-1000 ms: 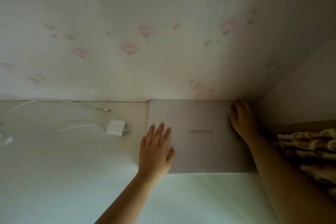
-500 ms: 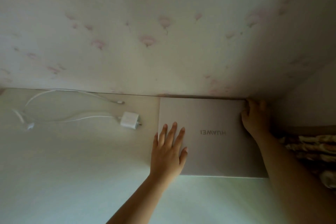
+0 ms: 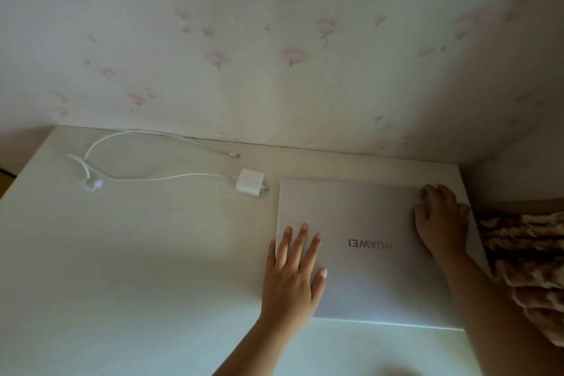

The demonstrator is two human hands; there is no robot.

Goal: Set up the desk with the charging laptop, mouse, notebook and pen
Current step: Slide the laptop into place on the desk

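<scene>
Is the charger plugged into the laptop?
No. The charger lies on the desk left of the closed laptop, its cable end loose.

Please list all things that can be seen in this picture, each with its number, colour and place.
laptop: 1, silver, closed, flat on the right part of the desk
charger: 1, white, on the desk just left of the laptop, not plugged into it
cable: 1, white, looped on the back left of the desk, running from the charger
desk: 1, white, against the wall
wall: 1, pale with pink flowers, behind the desk
fabric: 1, brown and cream, right of the desk
left hand: 1, flat on the laptop's left edge
right hand: 1, on the laptop's far right corner
</scene>
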